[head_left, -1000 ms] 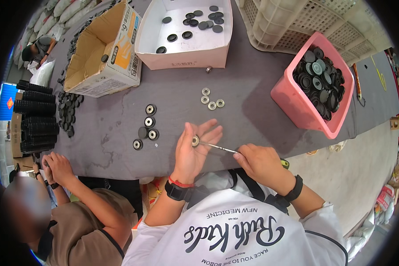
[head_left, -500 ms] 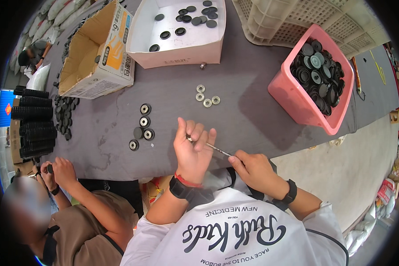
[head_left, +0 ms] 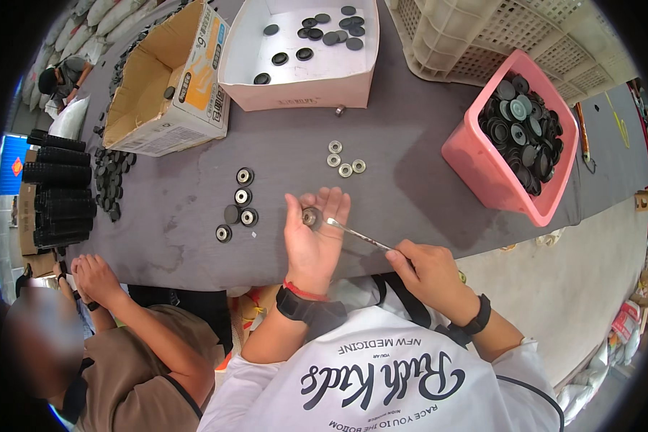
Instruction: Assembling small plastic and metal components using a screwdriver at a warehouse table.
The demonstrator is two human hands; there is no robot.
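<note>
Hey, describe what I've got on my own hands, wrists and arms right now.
Both the left hand and right hand are without gloves. The left wrist has a red cord beside a broad black band; the right has a black wristband. The sleeves are short and white.

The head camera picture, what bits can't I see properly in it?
All in the head view:
- The underside of the small round metal part: the left hand hides it.
- The grip of the metal tool: the right hand mostly covers it.
- The floor of the pink bin: dark discs cover it.
- The far end of the white box: cut off by the top edge.
</note>
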